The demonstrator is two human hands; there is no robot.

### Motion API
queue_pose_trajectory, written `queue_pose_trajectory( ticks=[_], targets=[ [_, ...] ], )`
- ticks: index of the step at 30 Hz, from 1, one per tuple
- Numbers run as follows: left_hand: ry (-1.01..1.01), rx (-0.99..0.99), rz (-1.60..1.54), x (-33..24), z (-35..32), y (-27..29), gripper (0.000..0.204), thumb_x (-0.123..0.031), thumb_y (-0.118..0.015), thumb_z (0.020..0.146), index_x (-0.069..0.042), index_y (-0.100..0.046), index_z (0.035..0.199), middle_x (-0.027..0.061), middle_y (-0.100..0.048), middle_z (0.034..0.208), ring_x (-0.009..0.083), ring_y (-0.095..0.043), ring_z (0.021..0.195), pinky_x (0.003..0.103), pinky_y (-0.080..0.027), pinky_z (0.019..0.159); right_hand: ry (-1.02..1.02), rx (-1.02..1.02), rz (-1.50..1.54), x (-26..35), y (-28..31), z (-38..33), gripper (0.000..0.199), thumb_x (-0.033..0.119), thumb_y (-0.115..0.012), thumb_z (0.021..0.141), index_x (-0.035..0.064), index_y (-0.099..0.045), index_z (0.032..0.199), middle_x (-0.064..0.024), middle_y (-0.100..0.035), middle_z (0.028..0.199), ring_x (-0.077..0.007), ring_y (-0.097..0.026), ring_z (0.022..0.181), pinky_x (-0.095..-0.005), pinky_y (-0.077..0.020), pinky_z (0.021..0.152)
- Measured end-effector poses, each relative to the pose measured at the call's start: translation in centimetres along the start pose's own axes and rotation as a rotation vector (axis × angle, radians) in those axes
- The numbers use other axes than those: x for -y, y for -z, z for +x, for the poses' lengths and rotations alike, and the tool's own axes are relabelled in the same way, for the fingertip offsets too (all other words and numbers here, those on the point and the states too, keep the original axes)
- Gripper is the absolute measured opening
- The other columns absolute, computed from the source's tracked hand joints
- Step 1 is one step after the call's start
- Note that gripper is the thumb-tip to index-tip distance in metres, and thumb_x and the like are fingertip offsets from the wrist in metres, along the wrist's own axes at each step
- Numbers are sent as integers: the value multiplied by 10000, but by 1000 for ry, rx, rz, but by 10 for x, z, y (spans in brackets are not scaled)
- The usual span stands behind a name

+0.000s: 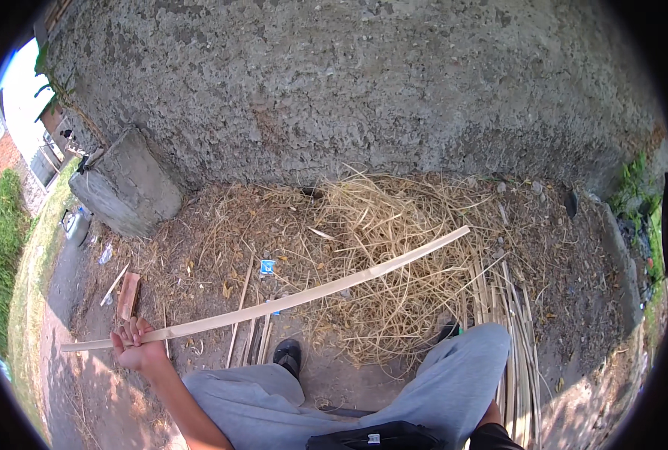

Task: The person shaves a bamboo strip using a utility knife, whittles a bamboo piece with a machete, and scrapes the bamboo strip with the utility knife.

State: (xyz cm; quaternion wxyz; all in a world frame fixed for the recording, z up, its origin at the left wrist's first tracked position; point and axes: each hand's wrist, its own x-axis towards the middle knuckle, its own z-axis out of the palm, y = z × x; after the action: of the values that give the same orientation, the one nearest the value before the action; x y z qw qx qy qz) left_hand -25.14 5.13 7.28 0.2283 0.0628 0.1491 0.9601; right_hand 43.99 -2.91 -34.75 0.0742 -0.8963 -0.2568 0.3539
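My left hand (135,345) is closed round a long pale bamboo strip (296,298), close to its left end. The strip slants up to the right across the picture, in front of my knees and above the ground. Its far end hangs over a heap of thin bamboo shavings (379,322). Of my right arm, only a dark sleeve and a bit of skin show beside my right leg (461,367); the right hand itself is hidden.
A rough grey wall (349,90) closes off the far side, with a concrete block (128,184) at its left. Several bamboo strips (518,330) lie by my right leg, more by my left foot (288,356). A reddish wooden piece (128,295) and a blue packet (267,267) lie on the ground.
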Motion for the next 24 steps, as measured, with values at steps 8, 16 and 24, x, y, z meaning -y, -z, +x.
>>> queue_pose_trajectory(
  ticks=[8,16,24],
  targets=[
    [77,-36,-120,3,11,7,329,-214,-385,971,-117,-354,657,-7,-263,520,114,-286,438,274,-288,455,-33,-20,27,4,1,3,242,226,-659,853,47,-662,1016,-70,-620,734,-196,-579,672,-329,-466,658],
    [72,-46,-149,-4,8,7,323,-223,-404,968,-120,-354,666,-13,-255,519,108,-277,449,266,-286,455,-12,-56,129,13,-2,13,207,215,-657,856,56,-667,989,-47,-592,668,-175,-554,600,-323,-456,596],
    [14,11,-143,-11,2,-1,337,-220,-401,973,-105,-355,660,-5,-280,534,117,-285,436,269,-280,460,386,-346,1365,178,173,-36,156,198,-640,892,48,-653,934,38,-407,519,-66,-363,418,-260,-304,415]
  ],
)
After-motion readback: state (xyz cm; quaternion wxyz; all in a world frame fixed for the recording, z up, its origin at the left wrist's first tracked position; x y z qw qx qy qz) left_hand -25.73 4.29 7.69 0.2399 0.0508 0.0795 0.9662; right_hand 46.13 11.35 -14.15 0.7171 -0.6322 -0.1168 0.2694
